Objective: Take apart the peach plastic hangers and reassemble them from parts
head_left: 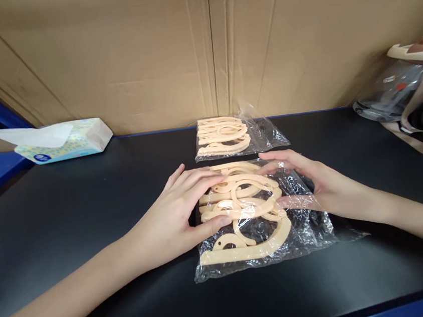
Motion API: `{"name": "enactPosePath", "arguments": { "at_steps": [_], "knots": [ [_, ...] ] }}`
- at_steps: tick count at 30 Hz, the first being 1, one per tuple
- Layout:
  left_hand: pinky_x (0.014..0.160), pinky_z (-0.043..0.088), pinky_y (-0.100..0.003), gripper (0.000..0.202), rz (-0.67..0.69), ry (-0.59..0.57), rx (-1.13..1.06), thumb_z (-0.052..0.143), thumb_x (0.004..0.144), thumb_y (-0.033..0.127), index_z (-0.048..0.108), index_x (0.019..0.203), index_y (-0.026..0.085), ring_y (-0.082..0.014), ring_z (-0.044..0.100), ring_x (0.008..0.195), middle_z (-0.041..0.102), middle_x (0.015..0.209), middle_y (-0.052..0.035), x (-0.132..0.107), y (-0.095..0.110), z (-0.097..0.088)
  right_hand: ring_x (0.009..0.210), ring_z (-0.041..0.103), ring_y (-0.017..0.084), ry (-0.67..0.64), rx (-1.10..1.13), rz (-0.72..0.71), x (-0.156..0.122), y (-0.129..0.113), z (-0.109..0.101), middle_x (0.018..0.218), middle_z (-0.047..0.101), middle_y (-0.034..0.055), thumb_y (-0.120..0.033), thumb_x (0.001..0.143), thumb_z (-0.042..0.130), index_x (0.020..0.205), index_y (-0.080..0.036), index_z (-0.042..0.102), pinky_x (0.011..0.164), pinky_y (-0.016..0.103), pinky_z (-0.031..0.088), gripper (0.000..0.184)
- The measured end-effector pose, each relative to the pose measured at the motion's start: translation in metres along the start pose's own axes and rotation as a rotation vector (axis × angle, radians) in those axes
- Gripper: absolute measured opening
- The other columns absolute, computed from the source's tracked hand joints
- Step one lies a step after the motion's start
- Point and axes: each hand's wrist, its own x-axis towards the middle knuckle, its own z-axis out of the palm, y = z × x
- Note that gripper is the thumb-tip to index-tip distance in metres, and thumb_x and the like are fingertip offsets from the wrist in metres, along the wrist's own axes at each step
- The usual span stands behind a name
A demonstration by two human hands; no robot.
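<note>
Several beige plastic pieces that look like folding clothes hangers (264, 248) lie stacked in a clear plastic bag (310, 231) on the black tabletop. My left hand (177, 210) rests over the bag's left side, its fingertips on the far hangers and its thumb on a nearer one. The thumb stands apart from the fingers. At the right side is my right hand (315, 180), fingers and thumb spread around the hangers' rounded ends. Some of its fingers show through the film; I cannot tell how far they are inside the bag.
A second clear bag of beige hangers (222, 136) lies just behind. A tissue pack (77, 137) stands at the back left. At the right edge are a clear plastic container (389, 92) and a pale strap (417, 142). A cardboard wall (147, 54) closes off the back.
</note>
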Motion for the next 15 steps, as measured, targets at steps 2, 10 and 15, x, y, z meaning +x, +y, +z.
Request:
{"name": "enactPosePath", "arguments": {
  "at_steps": [2,10,15],
  "knots": [
    [0.122,0.013,-0.054,0.055,0.029,-0.014,0.042,0.053,0.094,0.052,0.042,0.14,0.023,-0.0231,0.044,0.134,0.053,0.14,-0.0064,-0.002,0.001,-0.001,0.12,0.056,0.025,-0.014,-0.078,-0.017,-0.001,0.0,-0.006,0.128,0.063,0.0041,-0.043,0.085,0.07,0.138,-0.034,0.047,0.104,0.045,0.041,0.059],
    [0.114,0.036,-0.043,0.059,0.073,-0.114,0.165,0.047,0.098,0.049,0.034,0.148,0.02,-0.0267,0.029,0.143,0.036,0.154,-0.0089,0.0,0.008,-0.014,0.093,0.057,0.02,0.051,-0.378,-0.188,0.0,0.013,-0.027,0.098,0.066,0.0012,-0.038,0.093,0.061,0.106,-0.034,0.072,0.086,0.038,0.04,0.018],
    [0.116,0.033,-0.041,0.062,0.18,-0.126,0.231,0.046,0.097,0.051,0.035,0.148,0.018,-0.0254,0.029,0.145,0.035,0.156,-0.0075,0.011,0.028,-0.016,0.084,0.055,0.018,0.038,-0.439,-0.226,0.001,0.016,-0.031,0.09,0.062,0.0011,-0.036,0.094,0.059,0.106,-0.034,0.074,0.077,0.034,0.04,0.019]
  ]
}}
